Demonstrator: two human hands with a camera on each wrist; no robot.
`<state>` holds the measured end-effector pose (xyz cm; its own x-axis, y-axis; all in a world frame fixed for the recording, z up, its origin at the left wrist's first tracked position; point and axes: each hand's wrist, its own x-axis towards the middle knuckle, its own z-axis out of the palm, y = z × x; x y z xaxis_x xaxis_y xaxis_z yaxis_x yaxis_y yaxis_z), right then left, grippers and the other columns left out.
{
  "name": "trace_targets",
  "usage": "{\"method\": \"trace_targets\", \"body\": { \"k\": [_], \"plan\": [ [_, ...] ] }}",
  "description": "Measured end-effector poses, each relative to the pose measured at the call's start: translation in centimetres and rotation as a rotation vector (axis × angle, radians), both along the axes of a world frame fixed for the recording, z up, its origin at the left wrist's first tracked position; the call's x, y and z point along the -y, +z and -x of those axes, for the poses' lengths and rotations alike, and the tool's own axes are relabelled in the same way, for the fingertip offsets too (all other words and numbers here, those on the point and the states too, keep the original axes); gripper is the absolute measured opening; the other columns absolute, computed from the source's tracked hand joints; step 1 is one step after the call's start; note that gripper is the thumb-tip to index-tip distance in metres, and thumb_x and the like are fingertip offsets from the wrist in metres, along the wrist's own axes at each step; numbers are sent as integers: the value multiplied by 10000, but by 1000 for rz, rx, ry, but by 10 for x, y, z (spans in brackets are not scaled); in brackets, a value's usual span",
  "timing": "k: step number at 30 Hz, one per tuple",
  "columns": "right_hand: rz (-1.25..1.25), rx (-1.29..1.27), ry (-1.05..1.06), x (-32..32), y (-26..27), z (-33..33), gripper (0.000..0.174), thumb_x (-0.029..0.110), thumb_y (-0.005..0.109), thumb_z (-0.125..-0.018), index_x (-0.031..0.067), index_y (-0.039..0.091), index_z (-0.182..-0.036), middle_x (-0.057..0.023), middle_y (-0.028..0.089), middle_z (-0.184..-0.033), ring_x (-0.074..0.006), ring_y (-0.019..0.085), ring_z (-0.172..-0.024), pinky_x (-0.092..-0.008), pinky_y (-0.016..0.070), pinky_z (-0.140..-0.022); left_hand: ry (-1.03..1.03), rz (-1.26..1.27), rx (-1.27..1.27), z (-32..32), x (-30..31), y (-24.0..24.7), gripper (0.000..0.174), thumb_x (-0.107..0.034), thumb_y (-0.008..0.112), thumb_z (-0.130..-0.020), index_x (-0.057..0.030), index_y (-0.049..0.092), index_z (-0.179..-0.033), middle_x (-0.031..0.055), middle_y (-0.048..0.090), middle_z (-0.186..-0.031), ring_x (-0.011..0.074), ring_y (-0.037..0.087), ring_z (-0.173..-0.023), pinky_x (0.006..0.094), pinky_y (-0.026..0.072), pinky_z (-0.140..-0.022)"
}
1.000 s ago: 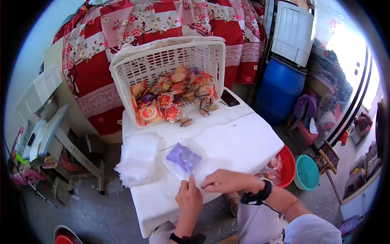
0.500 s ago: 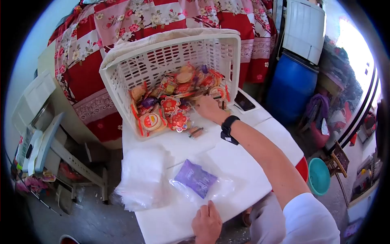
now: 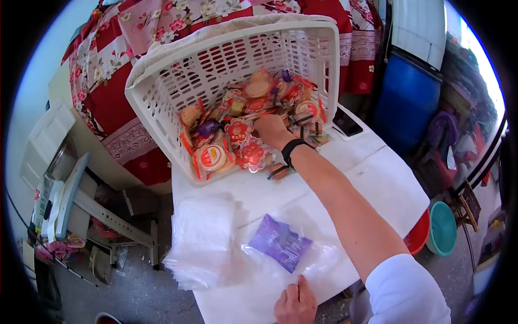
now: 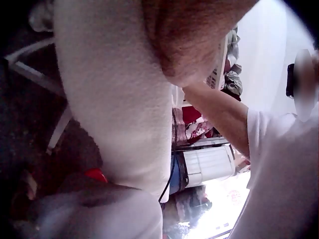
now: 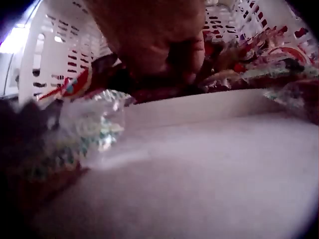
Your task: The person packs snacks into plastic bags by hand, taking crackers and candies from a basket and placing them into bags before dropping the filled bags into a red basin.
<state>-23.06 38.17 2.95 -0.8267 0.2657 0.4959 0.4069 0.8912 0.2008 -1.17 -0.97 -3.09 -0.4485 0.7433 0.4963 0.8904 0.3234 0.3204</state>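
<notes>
I'm resting my right grip (image 3: 272, 132), closure and contents hidden, among packets (image 3: 238, 132) that raking could spill over the front edge of the basket (image 3: 162, 129).

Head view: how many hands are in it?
2: the left hand, at the white table's near edge; the right hand, in the basket, partly hidden among wrapped snacks.

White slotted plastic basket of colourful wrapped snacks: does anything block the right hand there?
Nothing visible does. The right hand is past the front rim of the white slotted plastic basket, among colourful wrapped snacks; its grip is unclear.
</notes>
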Motion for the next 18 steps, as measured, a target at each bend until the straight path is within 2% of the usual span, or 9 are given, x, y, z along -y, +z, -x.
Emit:
{"method": "trace_targets", "body": {
  "k": [3,4,5,7,9,12,13,15,18],
  "plan": [
    [20,16,-24,16,18,-28,105,117,607,-758,80,703,-780,-124,682,-796,-295,678,-771,-408,532,-635,37,-17,-9,5,-8,0,267,-115,620,-793,-13,647,-1038,85,524,-788,251,595,-652,353,488,-527],
    [-30,-74,105,18,23,-50,111,135,614,-718,66,696,-751,-139,675,-780,-307,671,-766,-422,523,-633,29,-19,-4,4,-7,7,257,-115,618,-798,-20,642,-1036,88,526,-783,263,596,-656,365,493,-533],
    [-39,-68,95,21,31,-65,111,135,614,-718,66,696,-751,-139,675,-780,-307,671,-766,-422,523,-633,19,-28,1,4,-6,7,257,-115,618,-798,-20,642,-1036,88,526,-783,263,596,-656,365,493,-533],
    [138,-38,-64,28,44,-96,143,138,594,-703,29,682,-728,-151,668,-749,-323,663,-758,-428,527,-647,16,-72,-31,8,-9,-1,257,-113,614,-787,1,639,-1016,77,519,-783,241,568,-633,359,471,-481],
    [211,-93,-88,34,55,-137,184,154,589,-693,-12,664,-717,-173,661,-736,-320,662,-686,-412,531,-620,7,-93,2,6,-8,-3,244,-104,616,-790,-10,641,-1014,79,523,-788,255,571,-648,379,473,-491],
    [1205,-280,85,55,76,-210,195,197,600,-814,23,576,-728,-78,614,-630,-136,626,-550,-263,463,-433,-7,-154,99,5,-7,7,219,-57,619,-794,-30,642,-1010,97,525,-794,285,571,-661,403,469,-510],
    [1206,-276,68,65,75,-233,195,197,600,-814,23,576,-728,-78,614,-630,-136,626,-550,-263,463,-433,-17,-198,121,5,-7,11,210,-42,620,-795,-35,643,-1004,104,523,-788,292,568,-657,407,464,-513],
    [1654,-362,130,85,73,-276,180,178,600,-822,21,580,-737,-96,608,-624,-147,609,-518,-264,463,-434,-17,-257,195,6,-13,11,193,-29,621,-804,-32,647,-996,116,521,-779,299,562,-639,413,457,-518],
    [1771,-223,194,128,62,-336,227,220,605,-832,4,628,-768,-124,636,-668,-162,624,-536,-258,469,-433,-18,-364,264,1,-17,10,166,-33,625,-814,-36,649,-977,115,527,-771,285,563,-617,406,457,-520]
  ]
}}
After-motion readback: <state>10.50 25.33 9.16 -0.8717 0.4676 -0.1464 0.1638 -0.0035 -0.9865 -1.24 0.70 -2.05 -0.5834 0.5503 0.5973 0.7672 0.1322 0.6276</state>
